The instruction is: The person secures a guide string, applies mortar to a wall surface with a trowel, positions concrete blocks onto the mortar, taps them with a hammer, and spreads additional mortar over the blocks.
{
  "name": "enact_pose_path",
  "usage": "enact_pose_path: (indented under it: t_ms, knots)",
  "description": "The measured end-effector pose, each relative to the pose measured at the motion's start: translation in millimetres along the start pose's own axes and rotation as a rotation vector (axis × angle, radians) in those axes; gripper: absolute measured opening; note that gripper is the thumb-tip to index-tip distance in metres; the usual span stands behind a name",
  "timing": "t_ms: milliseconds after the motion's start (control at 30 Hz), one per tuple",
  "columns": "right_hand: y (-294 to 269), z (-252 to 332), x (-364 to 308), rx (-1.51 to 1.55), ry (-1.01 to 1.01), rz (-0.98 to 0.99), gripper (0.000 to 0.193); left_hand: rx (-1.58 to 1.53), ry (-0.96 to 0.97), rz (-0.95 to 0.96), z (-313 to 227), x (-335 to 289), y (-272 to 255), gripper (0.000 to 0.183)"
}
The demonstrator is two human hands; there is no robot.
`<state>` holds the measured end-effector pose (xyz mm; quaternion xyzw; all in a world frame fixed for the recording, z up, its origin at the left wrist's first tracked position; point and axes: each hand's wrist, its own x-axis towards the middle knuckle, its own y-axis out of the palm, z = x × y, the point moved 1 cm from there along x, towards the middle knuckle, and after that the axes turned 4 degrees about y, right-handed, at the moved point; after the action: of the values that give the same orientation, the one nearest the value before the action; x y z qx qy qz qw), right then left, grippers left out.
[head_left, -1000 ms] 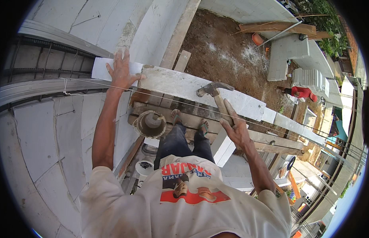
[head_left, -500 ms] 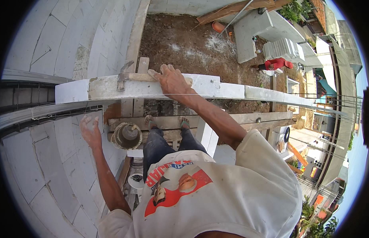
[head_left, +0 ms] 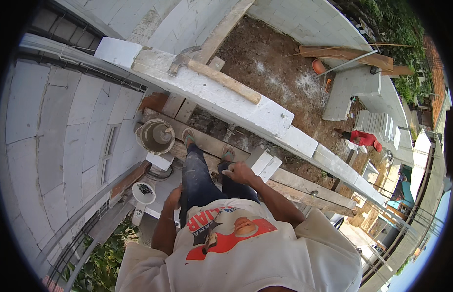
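Observation:
My right hand (head_left: pixel 240 173) hangs over my right knee, its fingers curled in, with nothing visible in it. Beside my left thigh is my left hand (head_left: pixel 174 198); its fingers are mostly hidden. A hammer (head_left: pixel 224 81) with a wooden handle lies on top of the pale block wall (head_left: pixel 197 90) in front of me, out of reach of both hands as they now hang. Left of my feet stands a mortar-stained bucket (head_left: pixel 157 136), and nearer to me a white bucket (head_left: pixel 143 193) with dark contents.
I stand on wooden planks (head_left: pixel 294 182) along the wall, with white blocks (head_left: pixel 263 164) beside my right leg. A block wall (head_left: pixel 66 131) rises on the left. Beyond is a dirt floor (head_left: pixel 265 53), where a person in red (head_left: pixel 365 139) bends near stacked blocks (head_left: pixel 377 125).
My right hand has let go of the hammer and dropped to my knee. My left hand has come down from the left wall to my thigh. The view has turned.

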<state>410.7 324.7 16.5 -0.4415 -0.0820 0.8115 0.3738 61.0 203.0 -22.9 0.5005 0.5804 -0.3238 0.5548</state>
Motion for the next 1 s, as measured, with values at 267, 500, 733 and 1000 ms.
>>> enact_pose_path:
  t_ms: [267, 500, 733, 1000]
  knots:
    - [-10.9, 1.0, 13.8, -0.208, -0.069, -0.06, 0.045, 0.712, 0.122, -0.353, 20.6, 79.5, 5.1, 0.061]
    - [-191.3, 237.6, 87.3, -0.623, -0.517, -0.877, 0.036, 0.698, 0.429, -0.149, 46.9, 126.2, -95.2, 0.033]
    - [-226.9, 198.0, 137.9, -0.584, -0.309, -0.802, 0.044, 0.574, 0.689, -0.28, -6.5, 131.6, -117.8, 0.035]
    - [-232.4, 110.3, 35.4, -0.681, -0.247, -0.719, 0.037, 0.215, 0.739, -0.283, 8.0, 126.2, -74.4, 0.028]
